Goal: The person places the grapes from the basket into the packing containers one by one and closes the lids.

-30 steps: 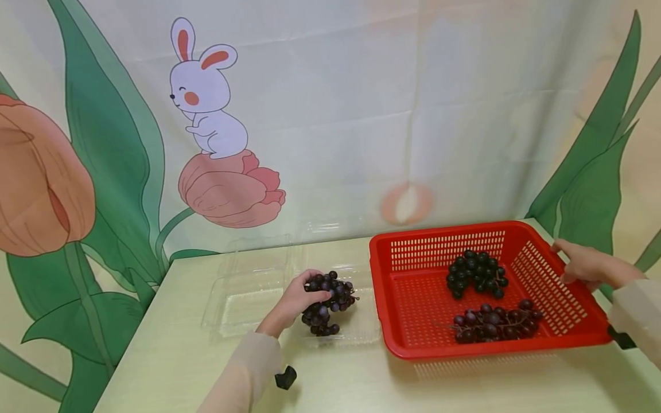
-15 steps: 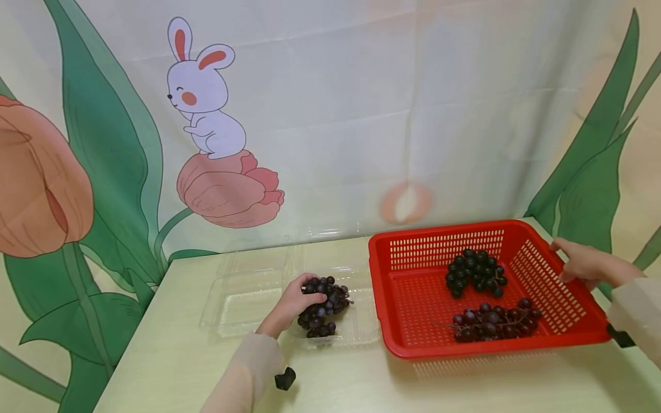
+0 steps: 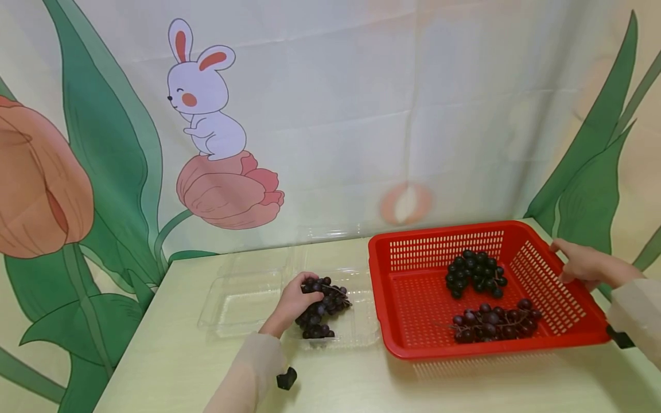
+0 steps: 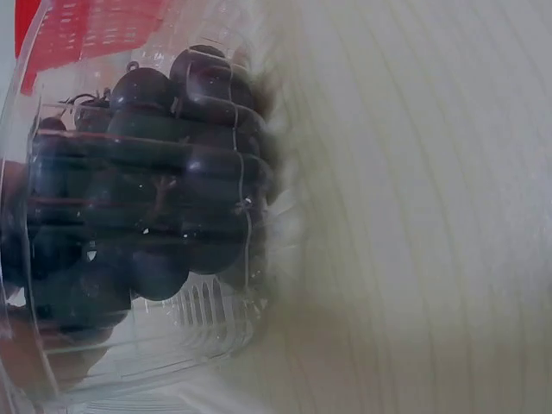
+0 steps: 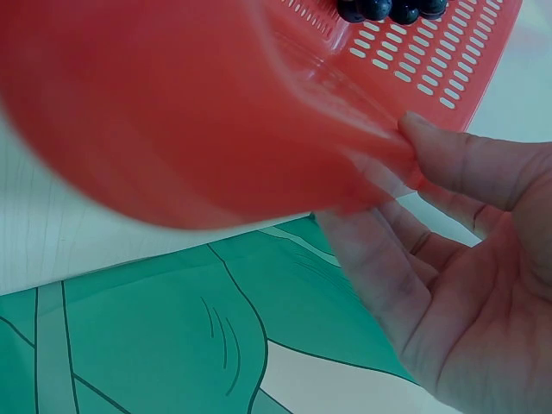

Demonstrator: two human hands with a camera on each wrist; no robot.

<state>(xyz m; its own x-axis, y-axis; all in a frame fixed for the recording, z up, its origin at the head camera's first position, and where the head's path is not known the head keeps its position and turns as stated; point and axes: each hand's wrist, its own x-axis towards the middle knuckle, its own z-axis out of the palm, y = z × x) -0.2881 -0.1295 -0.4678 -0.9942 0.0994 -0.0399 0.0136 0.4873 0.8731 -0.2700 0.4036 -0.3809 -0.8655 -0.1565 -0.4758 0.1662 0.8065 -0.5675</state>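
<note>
My left hand (image 3: 293,299) grips a bunch of dark purple grapes (image 3: 330,304) from its left side, thumb over the top. The bunch sits inside one half of a clear plastic clamshell box (image 3: 361,335). In the left wrist view the grapes (image 4: 159,190) show through the box's ribbed wall, low over the table. My right hand (image 3: 583,264) holds the right rim of a red plastic basket (image 3: 413,298). In the right wrist view the thumb of this hand (image 5: 483,285) lies over the rim, with fingers underneath.
Inside the basket lie a black grape bunch (image 3: 475,272) at the back and a reddish-purple bunch (image 3: 496,324) in front. The box's other clear half (image 3: 242,312) lies open to the left. Behind the pale table (image 3: 170,367) hangs a printed cloth (image 3: 330,126) with a rabbit and tulips.
My left hand has shifted slightly left and down with the grapes, which now sit lower in the clear box. My right hand and the basket have stayed put.
</note>
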